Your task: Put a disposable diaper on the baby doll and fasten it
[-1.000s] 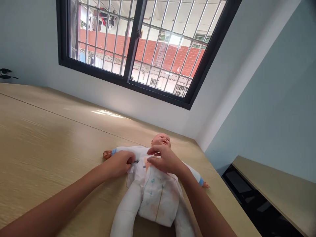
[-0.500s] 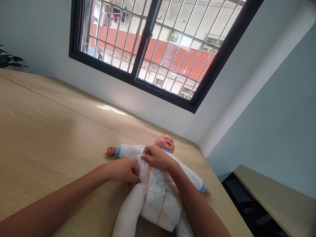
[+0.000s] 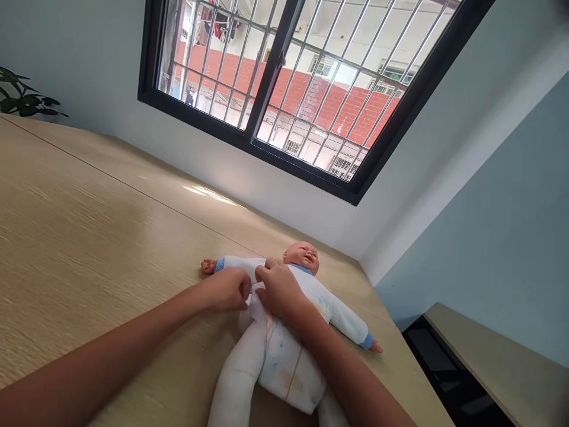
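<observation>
A baby doll (image 3: pixel 349 317) in a white top with blue cuffs lies on its back on the wooden table, arms spread and head toward the window. Round its hips is a white diaper (image 3: pixel 284 365) with small coloured prints. My left hand (image 3: pixel 231 289), fingers closed, pinches the edge of the diaper's side at the doll's waist. Close beside it, my right hand (image 3: pixel 278 287) is closed on the upper edge of the same side, over the doll's belly. My right forearm covers part of the diaper.
The wooden table (image 3: pixel 111 237) extends to the left and back to the wall. A barred window (image 3: pixel 267 89) is above it. At the far left is a plant (image 3: pixel 26 98). A shelf with a black front (image 3: pixel 444 362) stands at the right.
My left hand has moved up along the doll's side, closer to my right hand. The view has shifted slightly, showing more of the plant.
</observation>
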The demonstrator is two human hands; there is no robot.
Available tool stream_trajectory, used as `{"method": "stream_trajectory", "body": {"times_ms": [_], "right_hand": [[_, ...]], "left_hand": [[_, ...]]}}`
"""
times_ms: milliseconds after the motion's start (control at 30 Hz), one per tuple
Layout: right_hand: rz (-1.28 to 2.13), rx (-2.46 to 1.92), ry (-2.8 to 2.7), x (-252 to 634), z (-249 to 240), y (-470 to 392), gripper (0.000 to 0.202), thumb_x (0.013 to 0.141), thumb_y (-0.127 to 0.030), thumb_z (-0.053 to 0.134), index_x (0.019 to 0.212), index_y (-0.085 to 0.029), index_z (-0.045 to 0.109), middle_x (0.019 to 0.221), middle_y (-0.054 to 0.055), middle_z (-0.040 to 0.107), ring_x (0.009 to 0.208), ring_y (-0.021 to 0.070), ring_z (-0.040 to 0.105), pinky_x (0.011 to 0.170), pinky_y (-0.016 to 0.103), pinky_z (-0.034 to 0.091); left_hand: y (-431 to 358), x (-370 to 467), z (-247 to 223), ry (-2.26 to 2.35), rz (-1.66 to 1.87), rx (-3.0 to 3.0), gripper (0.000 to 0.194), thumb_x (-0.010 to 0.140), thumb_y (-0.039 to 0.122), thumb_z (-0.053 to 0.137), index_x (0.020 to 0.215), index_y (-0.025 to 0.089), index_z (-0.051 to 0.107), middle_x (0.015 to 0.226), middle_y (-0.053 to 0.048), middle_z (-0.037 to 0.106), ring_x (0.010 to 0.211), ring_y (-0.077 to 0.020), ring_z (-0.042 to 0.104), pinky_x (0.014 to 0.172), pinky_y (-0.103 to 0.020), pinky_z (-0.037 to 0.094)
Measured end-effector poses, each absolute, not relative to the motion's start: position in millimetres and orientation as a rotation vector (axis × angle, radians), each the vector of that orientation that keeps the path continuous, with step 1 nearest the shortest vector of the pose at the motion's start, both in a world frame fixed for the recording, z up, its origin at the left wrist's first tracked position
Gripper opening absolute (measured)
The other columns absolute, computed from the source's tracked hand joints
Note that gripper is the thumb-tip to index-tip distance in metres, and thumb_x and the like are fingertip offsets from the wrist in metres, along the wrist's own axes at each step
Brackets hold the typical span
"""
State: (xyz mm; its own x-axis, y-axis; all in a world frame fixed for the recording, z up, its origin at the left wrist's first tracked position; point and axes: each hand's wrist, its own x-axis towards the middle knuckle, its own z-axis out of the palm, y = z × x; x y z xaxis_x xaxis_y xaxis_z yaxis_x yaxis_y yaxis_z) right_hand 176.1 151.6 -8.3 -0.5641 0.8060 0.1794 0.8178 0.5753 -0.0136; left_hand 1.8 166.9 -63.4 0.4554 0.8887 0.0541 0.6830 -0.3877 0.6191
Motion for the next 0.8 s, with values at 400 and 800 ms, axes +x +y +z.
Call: {"method": "stream_trajectory", "body": {"times_ms": [400, 800], "right_hand": [[0.176, -0.949, -2.836, 200, 0, 115, 0.023, 0.097, -0.026, 0.053, 0.091, -0.022, 0.074, 0.095, 0.004, 0.073, 0.095, 0.0205, 0.063, 0.092, 0.033, 0.041], [0.010, -1.059, -2.834, 202, -11, 112, 0.023, 0.094, -0.025, 0.054, 0.081, -0.022, 0.073, 0.092, -0.002, 0.074, 0.100, 0.0175, 0.061, 0.101, 0.032, 0.036]], "left_hand": [[163, 20, -73, 1.511, 0.606, 2.236, 0.030, 0.066, 0.043, 0.064, 0.079, 0.016, 0.061, 0.090, -0.013, 0.068, 0.086, -0.0308, 0.059, 0.064, -0.033, 0.034], [189, 10, -84, 1.360, 0.624, 1.973, 0.008, 0.055, 0.021, 0.057, 0.062, 0.019, 0.054, 0.059, 0.003, 0.055, 0.057, -0.0142, 0.047, 0.052, -0.026, 0.025]]}}
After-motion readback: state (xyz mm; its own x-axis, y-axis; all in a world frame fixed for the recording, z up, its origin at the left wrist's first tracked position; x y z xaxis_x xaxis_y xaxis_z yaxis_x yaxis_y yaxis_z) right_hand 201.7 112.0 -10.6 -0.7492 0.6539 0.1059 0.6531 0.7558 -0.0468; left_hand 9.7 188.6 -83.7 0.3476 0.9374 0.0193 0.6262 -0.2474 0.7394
